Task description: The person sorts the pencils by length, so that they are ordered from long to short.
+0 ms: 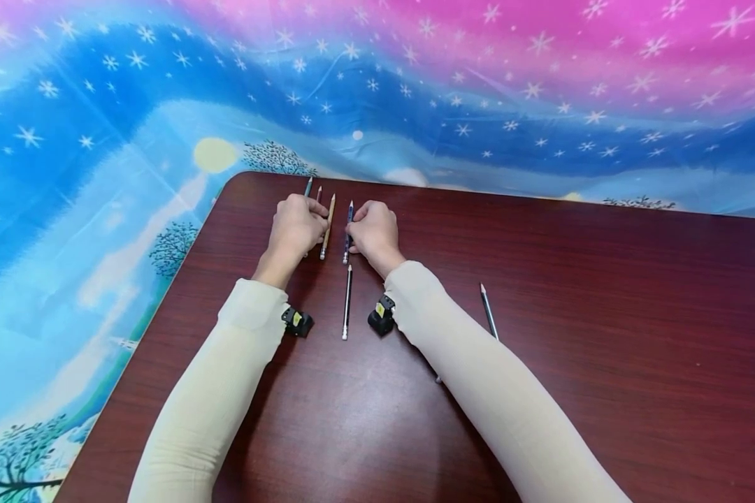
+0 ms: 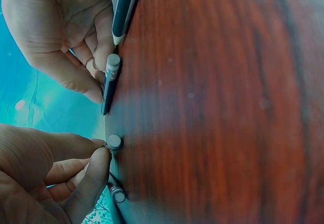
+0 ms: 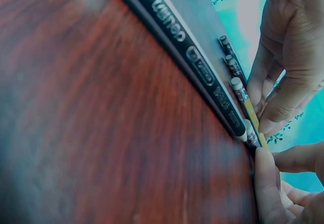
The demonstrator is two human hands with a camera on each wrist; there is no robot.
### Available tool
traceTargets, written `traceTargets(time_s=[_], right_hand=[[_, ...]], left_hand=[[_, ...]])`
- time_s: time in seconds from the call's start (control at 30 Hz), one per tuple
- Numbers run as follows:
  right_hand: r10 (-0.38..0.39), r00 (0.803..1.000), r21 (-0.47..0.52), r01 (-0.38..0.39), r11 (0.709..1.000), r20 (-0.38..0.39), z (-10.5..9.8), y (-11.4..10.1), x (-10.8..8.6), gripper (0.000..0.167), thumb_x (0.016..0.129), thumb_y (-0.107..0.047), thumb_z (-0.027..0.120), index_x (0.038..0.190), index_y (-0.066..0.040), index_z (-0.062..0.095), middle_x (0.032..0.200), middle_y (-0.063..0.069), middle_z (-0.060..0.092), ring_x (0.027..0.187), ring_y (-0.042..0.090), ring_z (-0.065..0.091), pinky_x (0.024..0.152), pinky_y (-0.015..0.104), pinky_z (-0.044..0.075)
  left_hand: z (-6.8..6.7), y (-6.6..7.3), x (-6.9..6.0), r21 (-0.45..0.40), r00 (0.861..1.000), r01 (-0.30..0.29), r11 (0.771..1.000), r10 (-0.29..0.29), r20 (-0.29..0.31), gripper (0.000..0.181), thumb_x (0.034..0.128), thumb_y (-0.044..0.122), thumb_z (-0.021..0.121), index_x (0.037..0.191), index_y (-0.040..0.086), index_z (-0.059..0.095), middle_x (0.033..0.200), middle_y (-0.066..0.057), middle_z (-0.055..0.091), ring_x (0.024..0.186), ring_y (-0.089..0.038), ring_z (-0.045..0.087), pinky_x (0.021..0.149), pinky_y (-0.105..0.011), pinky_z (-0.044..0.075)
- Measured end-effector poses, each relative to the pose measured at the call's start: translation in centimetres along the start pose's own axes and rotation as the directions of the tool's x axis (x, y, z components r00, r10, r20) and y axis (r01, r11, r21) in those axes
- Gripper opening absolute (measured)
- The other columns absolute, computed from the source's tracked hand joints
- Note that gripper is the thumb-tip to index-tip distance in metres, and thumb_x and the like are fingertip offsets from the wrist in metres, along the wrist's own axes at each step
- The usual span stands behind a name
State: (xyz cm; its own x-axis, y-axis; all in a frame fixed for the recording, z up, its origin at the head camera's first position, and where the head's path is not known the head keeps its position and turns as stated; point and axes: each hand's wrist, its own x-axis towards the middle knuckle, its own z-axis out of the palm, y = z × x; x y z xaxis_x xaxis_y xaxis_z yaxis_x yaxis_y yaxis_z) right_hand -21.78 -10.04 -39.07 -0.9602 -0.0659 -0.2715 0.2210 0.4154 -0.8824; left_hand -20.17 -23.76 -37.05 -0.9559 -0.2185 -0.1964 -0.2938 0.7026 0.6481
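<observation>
Near the far edge of the table, my left hand [image 1: 298,227] pinches a yellow pencil [image 1: 328,227] between thumb and finger; its eraser end points toward me. Just right of it, my right hand [image 1: 375,232] pinches a dark patterned pencil [image 1: 349,230], its tip pointing away. In the right wrist view, the yellow pencil [image 3: 248,102] lies along the left hand's fingertips. Beyond the left hand lie a green pencil [image 1: 308,186] and a dark red pencil [image 1: 319,194], both partly hidden by it. A black pencil [image 1: 347,304] lies closer to me, in line with the dark patterned one.
Another dark pencil [image 1: 489,311] lies to the right, partly covered by the right sleeve [image 1: 478,363]. A small end of something [image 1: 439,380] shows beside that sleeve. The reddish-brown table [image 1: 604,293] meets a snowflake-patterned cloth [image 1: 415,91] at the back and left.
</observation>
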Motion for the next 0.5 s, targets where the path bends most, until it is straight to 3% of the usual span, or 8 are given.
traceTargets(time_s=[0.5], right_hand=[[-0.005, 1.000, -0.046, 0.004, 0.999, -0.026, 0.13, 0.00, -0.33, 0.014, 0.094, -0.007, 0.077, 0.095, -0.003, 0.064, 0.102, 0.017, 0.075, 0.047, 0.010, 0.064, 0.050, 0.021, 0.057]], left_hand=[[0.06, 0.02, -0.20, 0.002, 1.000, 0.002, 1.000, -0.002, -0.012, 0.019, 0.1024, 0.011, 0.067, 0.117, 0.004, 0.077, 0.103, -0.015, 0.078, 0.083, -0.024, 0.077, 0.069, -0.032, 0.062]])
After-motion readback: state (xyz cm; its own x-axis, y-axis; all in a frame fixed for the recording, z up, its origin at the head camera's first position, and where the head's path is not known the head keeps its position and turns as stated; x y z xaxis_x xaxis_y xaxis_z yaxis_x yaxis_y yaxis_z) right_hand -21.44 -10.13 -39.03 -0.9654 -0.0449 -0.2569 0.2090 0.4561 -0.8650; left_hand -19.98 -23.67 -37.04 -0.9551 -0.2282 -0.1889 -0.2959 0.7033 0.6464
